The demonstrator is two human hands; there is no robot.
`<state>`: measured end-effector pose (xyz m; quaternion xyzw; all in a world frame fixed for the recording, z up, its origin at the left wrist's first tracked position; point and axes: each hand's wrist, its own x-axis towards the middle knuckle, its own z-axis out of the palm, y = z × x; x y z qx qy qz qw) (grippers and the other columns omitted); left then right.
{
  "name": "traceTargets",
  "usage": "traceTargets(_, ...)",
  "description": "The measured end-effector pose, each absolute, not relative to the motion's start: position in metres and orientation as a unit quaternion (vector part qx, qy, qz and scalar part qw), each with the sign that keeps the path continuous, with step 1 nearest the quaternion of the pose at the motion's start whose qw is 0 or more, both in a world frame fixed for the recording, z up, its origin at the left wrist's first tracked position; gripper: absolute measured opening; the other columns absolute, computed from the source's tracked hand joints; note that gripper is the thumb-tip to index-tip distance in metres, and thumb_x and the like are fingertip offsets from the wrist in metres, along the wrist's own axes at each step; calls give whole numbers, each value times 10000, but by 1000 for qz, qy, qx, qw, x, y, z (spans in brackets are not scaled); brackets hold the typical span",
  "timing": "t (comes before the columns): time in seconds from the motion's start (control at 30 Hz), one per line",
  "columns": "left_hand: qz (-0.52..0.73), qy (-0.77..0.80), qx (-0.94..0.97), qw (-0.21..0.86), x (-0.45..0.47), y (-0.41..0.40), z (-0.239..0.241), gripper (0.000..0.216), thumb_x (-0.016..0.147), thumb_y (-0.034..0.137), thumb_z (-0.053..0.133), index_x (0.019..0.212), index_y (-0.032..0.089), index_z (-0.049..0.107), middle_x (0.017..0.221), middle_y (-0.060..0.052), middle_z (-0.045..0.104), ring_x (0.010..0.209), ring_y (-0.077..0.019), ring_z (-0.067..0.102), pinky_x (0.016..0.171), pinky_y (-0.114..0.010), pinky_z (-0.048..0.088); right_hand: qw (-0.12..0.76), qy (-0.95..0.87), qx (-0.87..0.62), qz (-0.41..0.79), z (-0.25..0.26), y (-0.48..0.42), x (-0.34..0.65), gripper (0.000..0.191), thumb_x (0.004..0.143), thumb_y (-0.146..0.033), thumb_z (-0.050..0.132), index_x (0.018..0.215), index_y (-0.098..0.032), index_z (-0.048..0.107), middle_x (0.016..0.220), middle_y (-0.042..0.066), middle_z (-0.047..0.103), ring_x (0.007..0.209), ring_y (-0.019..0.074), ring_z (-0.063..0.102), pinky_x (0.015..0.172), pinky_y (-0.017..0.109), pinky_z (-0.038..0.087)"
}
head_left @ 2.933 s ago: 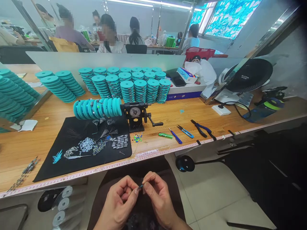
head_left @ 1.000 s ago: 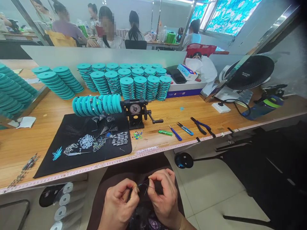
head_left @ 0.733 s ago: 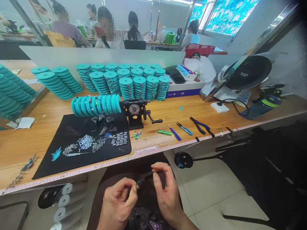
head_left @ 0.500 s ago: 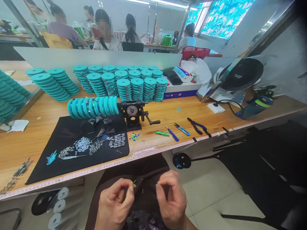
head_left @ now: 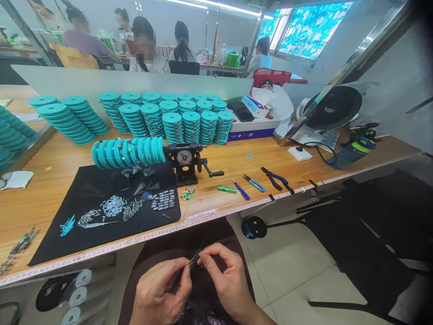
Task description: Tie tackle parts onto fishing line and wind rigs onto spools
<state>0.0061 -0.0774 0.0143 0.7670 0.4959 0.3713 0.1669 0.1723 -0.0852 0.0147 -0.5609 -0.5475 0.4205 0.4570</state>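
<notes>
Over my lap, my left hand (head_left: pixel 165 286) pinches a tiny blue piece (head_left: pixel 192 260) between thumb and forefinger. My right hand (head_left: pixel 225 277) is closed in a pinch close beside it, the fingertips almost meeting the left ones. A thin dark strand (head_left: pixel 204 241) rises from between the two hands; what exactly the right fingertips grip is too small to make out. On the table ahead, a black mat (head_left: pixel 111 246) bears small blue-grey pieces (head_left: pixel 113 206), metal pins, cyan slivers (head_left: pixel 67 225) and grey cylindrical weights (head_left: pixel 163 200).
A hand-cranked winder (head_left: pixel 184 160) carries a row of turquoise foam spools (head_left: pixel 128 152). Stacked spools (head_left: pixel 172 128) stand behind it. Pliers (head_left: pixel 275 178), blue snips (head_left: pixel 253 183), a blue-handled tool (head_left: pixel 241 189) and a green tube (head_left: pixel 227 189) lie near the front edge. Several people sit beyond the divider.
My right hand has moved left, closing the gap to my left hand. The left hand keeps its pinch nearly in place. The whole view has shifted slightly.
</notes>
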Motion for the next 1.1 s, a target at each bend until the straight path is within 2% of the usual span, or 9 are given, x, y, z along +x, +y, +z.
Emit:
traceTargets(0.2, 356, 542, 733, 204, 9, -82, 14, 166, 870, 225, 541, 740, 202, 643, 496, 49, 565, 379, -83, 451, 452, -200, 379, 480, -592, -554, 334, 9, -88, 173, 134, 923, -196, 554, 817, -208, 634, 681, -8, 645, 714, 161, 604, 692, 282, 475)
traceTargets(0.37, 343, 569, 711, 230, 12, -85, 13, 231, 859, 260, 519, 667, 211, 636, 440, 58, 517, 363, -83, 430, 430, -199, 347, 482, -661, -543, 192, 13, -86, 176, 177, 913, -104, 476, 787, -200, 556, 658, 3, 554, 645, 161, 508, 640, 310, 428)
traceTargets(0.5, 352, 599, 674, 249, 11, -86, 15, 221, 827, 269, 542, 636, 211, 637, 423, 65, 490, 359, -79, 405, 432, -196, 337, 486, -651, -570, 123, 10, -79, 187, 172, 909, -77, 482, 822, -204, 559, 673, 3, 535, 643, 161, 493, 647, 315, 419)
traceTargets(0.67, 369, 610, 643, 279, 10, -85, 19, 234, 826, 303, 548, 642, 205, 654, 426, 70, 428, 365, -83, 359, 416, -200, 312, 533, -571, -595, 191, 3, -80, 197, 103, 925, -134, 538, 926, -221, 594, 754, 6, 599, 727, 165, 572, 686, 301, 467)
traceTargets(0.8, 388, 597, 653, 257, 10, -84, 20, 188, 813, 273, 567, 664, 214, 664, 422, 83, 352, 366, -90, 317, 409, -213, 291, 549, -583, -556, 224, 5, -84, 195, 112, 920, -133, 528, 966, -218, 585, 859, 33, 603, 800, 181, 586, 723, 329, 493)
traceTargets(0.97, 397, 568, 687, 220, 9, -85, 14, 131, 826, 232, 582, 731, 207, 669, 509, 51, 554, 397, -87, 443, 477, -202, 376, 485, -673, -531, 175, 16, -83, 192, 202, 877, -67, 581, 1006, -220, 603, 917, 48, 624, 866, 199, 597, 787, 372, 492)
traceTargets(1.1, 396, 545, 708, 211, 8, -85, 10, 118, 834, 213, 579, 747, 205, 658, 505, 58, 541, 390, -85, 436, 474, -204, 379, 476, -695, -495, 210, 19, -80, 188, 220, 874, -71, 613, 1043, -213, 613, 992, 69, 640, 884, 187, 613, 748, 314, 525)
